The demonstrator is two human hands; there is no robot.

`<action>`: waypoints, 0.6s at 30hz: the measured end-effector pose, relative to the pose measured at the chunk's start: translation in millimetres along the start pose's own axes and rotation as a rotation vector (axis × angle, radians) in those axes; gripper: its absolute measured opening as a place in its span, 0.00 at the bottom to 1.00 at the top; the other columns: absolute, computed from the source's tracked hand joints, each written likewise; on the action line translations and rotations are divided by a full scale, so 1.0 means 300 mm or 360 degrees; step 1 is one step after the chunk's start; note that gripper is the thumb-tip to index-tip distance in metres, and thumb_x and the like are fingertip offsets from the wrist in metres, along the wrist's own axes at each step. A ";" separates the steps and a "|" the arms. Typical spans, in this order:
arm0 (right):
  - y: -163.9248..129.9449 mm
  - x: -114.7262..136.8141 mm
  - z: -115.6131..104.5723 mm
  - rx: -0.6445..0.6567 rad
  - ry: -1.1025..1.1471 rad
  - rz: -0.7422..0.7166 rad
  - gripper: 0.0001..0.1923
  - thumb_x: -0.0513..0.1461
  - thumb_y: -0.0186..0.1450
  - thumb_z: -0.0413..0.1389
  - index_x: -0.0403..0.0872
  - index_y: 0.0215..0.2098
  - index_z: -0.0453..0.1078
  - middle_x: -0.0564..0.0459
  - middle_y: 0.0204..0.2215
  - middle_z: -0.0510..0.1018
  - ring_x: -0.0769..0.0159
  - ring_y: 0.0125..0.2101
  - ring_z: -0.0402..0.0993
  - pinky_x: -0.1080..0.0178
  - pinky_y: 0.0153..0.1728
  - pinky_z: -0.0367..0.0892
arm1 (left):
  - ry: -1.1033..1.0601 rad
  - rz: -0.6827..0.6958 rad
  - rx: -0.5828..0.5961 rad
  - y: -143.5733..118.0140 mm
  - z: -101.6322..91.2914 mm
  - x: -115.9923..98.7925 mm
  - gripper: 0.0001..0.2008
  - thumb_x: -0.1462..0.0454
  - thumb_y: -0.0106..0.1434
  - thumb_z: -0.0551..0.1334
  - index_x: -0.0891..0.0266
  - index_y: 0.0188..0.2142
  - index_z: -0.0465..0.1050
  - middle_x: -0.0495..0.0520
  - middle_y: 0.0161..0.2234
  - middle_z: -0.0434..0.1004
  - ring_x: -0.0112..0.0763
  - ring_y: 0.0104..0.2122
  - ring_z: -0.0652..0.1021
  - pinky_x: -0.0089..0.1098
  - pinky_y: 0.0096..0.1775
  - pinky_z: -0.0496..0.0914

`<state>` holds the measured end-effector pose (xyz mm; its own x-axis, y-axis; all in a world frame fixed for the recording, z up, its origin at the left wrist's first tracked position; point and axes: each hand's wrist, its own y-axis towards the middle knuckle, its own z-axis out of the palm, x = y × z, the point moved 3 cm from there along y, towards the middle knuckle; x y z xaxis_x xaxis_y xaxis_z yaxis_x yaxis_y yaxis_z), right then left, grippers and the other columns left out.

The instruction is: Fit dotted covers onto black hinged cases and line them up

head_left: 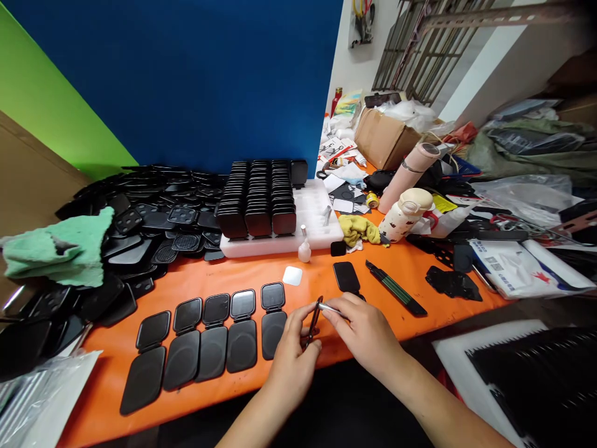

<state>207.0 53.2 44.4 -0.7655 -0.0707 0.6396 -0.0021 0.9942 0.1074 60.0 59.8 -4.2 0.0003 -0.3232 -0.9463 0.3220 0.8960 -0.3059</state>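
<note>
My left hand (291,354) grips a thin black hinged case part (313,322) edge-on, just over the front edge of the orange table (205,280). My right hand (366,333) pinches a small silver metal pin (332,309) whose tip meets the top of that part. To the left lies a row of several open black cases (209,336), flat on the table. Beyond my right hand rests one more black case piece (347,277), and a small white square pad (292,275) lies near it.
A white tray (321,230) carries stacked black cases, a metal pin and a small white glue bottle (305,250). A heap of black parts and a green cloth (65,249) fill the left. A black-green utility knife (396,296), yellow cloth, bottle, bags and box crowd the right.
</note>
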 end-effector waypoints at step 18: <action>0.001 -0.029 0.032 0.0035 0.0389 0.0134 0.08 0.41 0.65 0.51 0.48 0.34 0.72 0.53 0.30 0.74 0.65 0.32 0.71 0.65 0.33 0.65 | -0.0519 -0.0502 0.0352 0.023 -0.018 -0.037 0.20 0.68 0.53 0.58 0.56 0.46 0.64 0.48 0.27 0.73 0.28 0.26 0.73 0.26 0.28 0.65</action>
<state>207.4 55.0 31.5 -0.5853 -0.0022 0.8108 0.0389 0.9988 0.0309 57.0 71.4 3.7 0.1553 -0.6776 -0.7188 0.5471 0.6649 -0.5086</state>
